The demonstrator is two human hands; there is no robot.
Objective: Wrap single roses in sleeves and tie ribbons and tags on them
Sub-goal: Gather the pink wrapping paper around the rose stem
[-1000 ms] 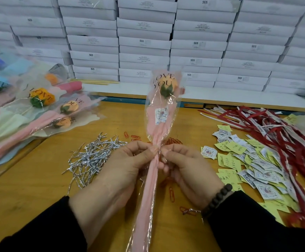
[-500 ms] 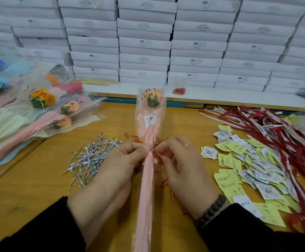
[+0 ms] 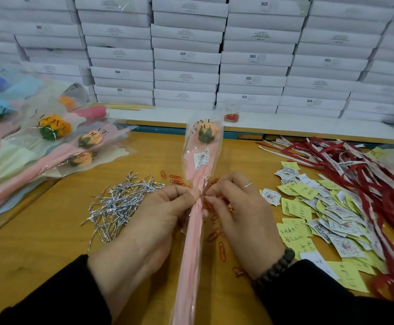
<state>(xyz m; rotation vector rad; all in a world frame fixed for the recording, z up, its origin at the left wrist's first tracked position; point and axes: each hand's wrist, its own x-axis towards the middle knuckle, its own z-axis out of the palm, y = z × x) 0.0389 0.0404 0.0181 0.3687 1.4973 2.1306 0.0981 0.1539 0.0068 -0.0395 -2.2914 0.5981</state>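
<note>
A single peach rose in a clear and pink sleeve (image 3: 197, 160) stands tilted away from me over the wooden table, a round tag inside it. My left hand (image 3: 144, 221) grips the gathered neck of the sleeve. My right hand (image 3: 240, 214) pinches a silver twist tie (image 3: 204, 192) at that same neck. Loose silver twist ties (image 3: 118, 205) lie in a heap left of my hands. Paper tags and yellow notes (image 3: 320, 216) are spread to the right, with red and white ribbons (image 3: 360, 170) beyond them.
Finished wrapped roses (image 3: 50, 146) lie stacked at the left table edge. Orange paper clips (image 3: 219, 240) are scattered under my hands, and a small bag of them (image 3: 231, 116) sits on the back ledge. White boxes (image 3: 186, 57) are stacked as a wall behind.
The sleeved rose has sunk lower and tilted away. My right hand shifted from gripping the neck to working the silver tie with its fingertips. The left hand kept its hold.
</note>
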